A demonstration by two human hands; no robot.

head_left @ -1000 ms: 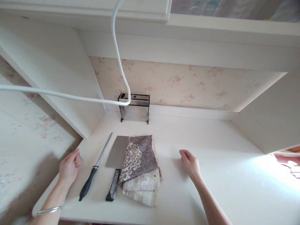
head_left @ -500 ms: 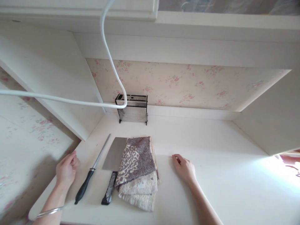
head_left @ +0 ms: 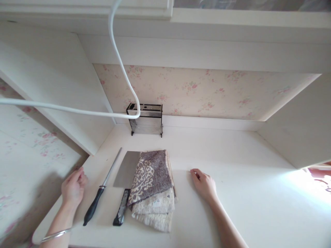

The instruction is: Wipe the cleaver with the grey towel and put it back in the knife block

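My left hand (head_left: 73, 187) rests at the left edge of the white counter (head_left: 196, 144), fingers curled in with nothing in them. Just right of it lies a honing steel (head_left: 95, 206) with a black handle and a thin metal rod. Beside that is a cleaver (head_left: 126, 170), its broad blade partly covered by a folded towel (head_left: 155, 175), brown-grey with a cream pattern. The cleaver's black handle is worn and points toward me. On the towel's right, apart from it, my right hand (head_left: 204, 186) lies on the counter, loosely closed and holding nothing.
A metal knife block (head_left: 146, 120) with black trim stands at the back against the floral wall. A white cable (head_left: 121, 65) hangs in front of it and runs off left. Cabinet side panels (head_left: 64, 86) bound the counter, and a cabinet hangs above.
The view has shifted very slightly. Both hands stay in place, and the honing steel, cleaver and towel lie as before.
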